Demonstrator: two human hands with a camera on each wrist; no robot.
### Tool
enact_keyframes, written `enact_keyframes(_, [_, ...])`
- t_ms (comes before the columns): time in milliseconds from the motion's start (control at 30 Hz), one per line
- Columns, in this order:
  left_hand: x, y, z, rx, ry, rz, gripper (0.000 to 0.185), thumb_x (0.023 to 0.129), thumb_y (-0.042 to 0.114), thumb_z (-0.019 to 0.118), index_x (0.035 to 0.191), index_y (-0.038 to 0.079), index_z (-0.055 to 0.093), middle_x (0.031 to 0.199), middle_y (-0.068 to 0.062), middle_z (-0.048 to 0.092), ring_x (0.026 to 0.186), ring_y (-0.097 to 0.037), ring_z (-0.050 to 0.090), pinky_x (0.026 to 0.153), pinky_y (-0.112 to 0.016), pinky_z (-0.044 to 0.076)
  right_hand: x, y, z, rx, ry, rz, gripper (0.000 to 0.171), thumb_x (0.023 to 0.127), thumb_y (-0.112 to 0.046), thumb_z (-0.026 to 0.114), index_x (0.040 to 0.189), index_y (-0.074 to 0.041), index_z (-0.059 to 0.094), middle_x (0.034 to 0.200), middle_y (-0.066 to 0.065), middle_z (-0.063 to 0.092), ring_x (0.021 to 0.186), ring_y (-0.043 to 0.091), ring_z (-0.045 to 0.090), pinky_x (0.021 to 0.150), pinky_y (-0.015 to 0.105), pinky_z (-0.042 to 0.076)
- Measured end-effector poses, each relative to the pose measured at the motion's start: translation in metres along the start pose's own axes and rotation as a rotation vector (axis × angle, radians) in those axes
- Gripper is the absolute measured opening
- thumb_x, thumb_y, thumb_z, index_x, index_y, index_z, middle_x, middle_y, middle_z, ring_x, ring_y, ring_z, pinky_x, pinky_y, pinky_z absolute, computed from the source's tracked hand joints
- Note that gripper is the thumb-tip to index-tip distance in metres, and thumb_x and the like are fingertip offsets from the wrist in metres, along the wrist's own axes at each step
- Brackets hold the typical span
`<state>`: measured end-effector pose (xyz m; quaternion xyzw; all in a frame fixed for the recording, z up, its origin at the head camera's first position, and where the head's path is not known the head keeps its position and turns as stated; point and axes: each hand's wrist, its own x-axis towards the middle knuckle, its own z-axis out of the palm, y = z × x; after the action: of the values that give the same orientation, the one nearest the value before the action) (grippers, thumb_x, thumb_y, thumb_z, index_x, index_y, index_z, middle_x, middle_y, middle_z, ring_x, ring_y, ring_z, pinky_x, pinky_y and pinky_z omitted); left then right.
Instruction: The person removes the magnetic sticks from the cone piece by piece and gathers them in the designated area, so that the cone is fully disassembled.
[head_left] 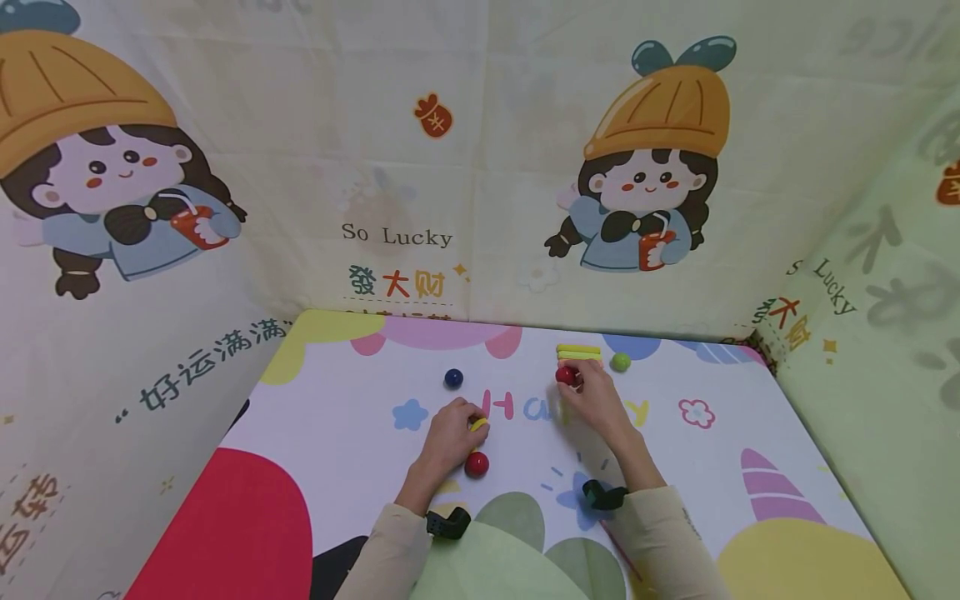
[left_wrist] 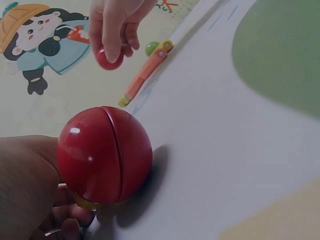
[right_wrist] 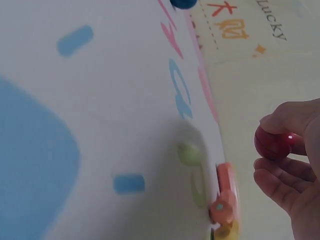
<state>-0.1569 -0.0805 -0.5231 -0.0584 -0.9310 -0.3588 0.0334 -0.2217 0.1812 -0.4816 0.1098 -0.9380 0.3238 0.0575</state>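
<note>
My left hand (head_left: 448, 435) grips a yellow stick-like piece (head_left: 478, 424), most of it hidden by the fingers. At its near end sits a red ball (head_left: 477, 464); the left wrist view shows this ball large, with a seam round it and a bit of yellow beneath. My right hand (head_left: 597, 402) pinches another red ball (right_wrist: 272, 144) between thumb and fingers, raised in front of the colored bars. Those bars, a yellow one (head_left: 578, 349) behind and an orange-pink one (left_wrist: 145, 75) in front, lie side by side with round joints at their ends.
A dark blue ball (head_left: 453, 379) lies beyond my left hand. To the right of the bars rests a green ball (head_left: 620, 362). The printed tabletop (head_left: 345, 417) ends at a fabric wall (head_left: 495, 192) at the back, with more fabric on both sides.
</note>
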Motion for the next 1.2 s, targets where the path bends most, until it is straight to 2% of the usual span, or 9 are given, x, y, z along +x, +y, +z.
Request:
enact_keyframes(200, [0.000, -0.001, -0.001, 0.003, 0.003, 0.011, 0.021, 0.088, 0.024, 0.073, 0.102, 0.009, 0.077, 0.090, 0.000, 0.061, 0.078, -0.011, 0.052, 0.072, -0.024, 0.051, 0.000, 0.015, -0.008, 0.022, 0.059, 0.021, 0.043, 0.091, -0.015, 0.069, 0.128, 0.004, 0.059, 0.113, 0.021, 0.062, 0.095, 0.031, 0.063, 0.084, 0.045, 0.058])
enact_keyframes(367, [0.000, -0.001, -0.001, 0.004, 0.006, 0.019, 0.020, 0.088, 0.024, 0.073, 0.102, 0.010, 0.076, 0.090, 0.001, 0.062, 0.078, -0.011, 0.052, 0.072, -0.025, 0.051, -0.001, 0.025, -0.015, 0.025, 0.062, 0.099, 0.047, 0.094, -0.022, 0.069, 0.131, 0.003, 0.056, 0.116, 0.021, 0.061, 0.100, 0.032, 0.059, 0.087, 0.047, 0.057])
enact_keyframes(533, [0.000, -0.002, -0.001, 0.008, 0.007, 0.030, 0.019, 0.088, 0.023, 0.073, 0.101, 0.010, 0.076, 0.090, 0.001, 0.062, 0.077, -0.010, 0.052, 0.072, -0.025, 0.051, -0.001, 0.034, -0.017, 0.032, 0.048, 0.183, 0.053, 0.094, -0.030, 0.070, 0.134, 0.002, 0.054, 0.117, 0.018, 0.058, 0.102, 0.031, 0.056, 0.082, 0.040, 0.058])
enact_keyframes(667, [0.000, -0.001, -0.002, 0.005, 0.004, 0.024, 0.019, 0.088, 0.023, 0.073, 0.101, 0.011, 0.076, 0.090, 0.001, 0.062, 0.077, -0.010, 0.052, 0.073, -0.025, 0.052, 0.000, 0.042, -0.018, 0.032, 0.052, 0.214, 0.050, 0.095, -0.024, 0.067, 0.136, 0.001, 0.052, 0.120, 0.019, 0.056, 0.103, 0.032, 0.055, 0.077, 0.038, 0.060])
enact_keyframes(967, [0.000, -0.001, -0.002, -0.004, 0.006, 0.022, 0.018, 0.088, 0.023, 0.073, 0.101, 0.010, 0.076, 0.090, 0.002, 0.062, 0.077, -0.010, 0.052, 0.074, -0.026, 0.053, -0.001, 0.058, -0.022, 0.026, 0.105, 0.229, 0.043, 0.095, -0.018, 0.064, 0.131, 0.003, 0.055, 0.122, 0.024, 0.055, 0.104, 0.035, 0.055, 0.088, 0.049, 0.058])
enact_keyframes(1200, [0.001, -0.001, -0.001, -0.005, 0.002, 0.006, 0.019, 0.088, 0.024, 0.073, 0.102, 0.010, 0.076, 0.090, 0.002, 0.062, 0.078, -0.010, 0.052, 0.074, -0.025, 0.052, -0.002, 0.067, -0.026, 0.006, 0.122, 0.283, 0.051, 0.094, -0.020, 0.065, 0.135, 0.007, 0.050, 0.124, 0.026, 0.052, 0.107, 0.037, 0.054, 0.094, 0.052, 0.055])
